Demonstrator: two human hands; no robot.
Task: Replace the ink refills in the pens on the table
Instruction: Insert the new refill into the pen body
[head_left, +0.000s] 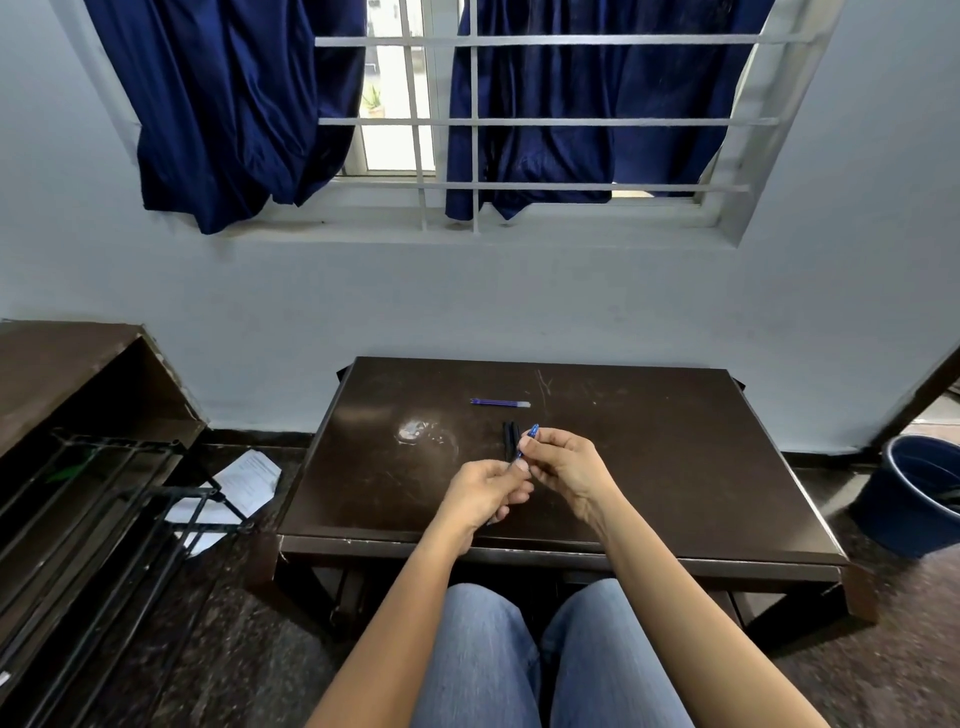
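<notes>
Mid-disassembly, by judgement: blue pen (525, 442) gripped at lower end by left hand (485, 493), pinched at upper barrel by right hand (566, 467). Refills (500, 403) lying beyond both hands, apart. Next: opposing twist, firm grip, no dropped parts.

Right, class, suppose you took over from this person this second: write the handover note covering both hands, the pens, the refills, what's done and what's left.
Left hand pinches the near end of the blue pen; right hand grips it further up, above the table.
Dark pens lie just beyond the hands; blue refills lie further back.
Done: nothing visibly finished.
Left: open this pen, swap its refill, then the dark pens.
</notes>
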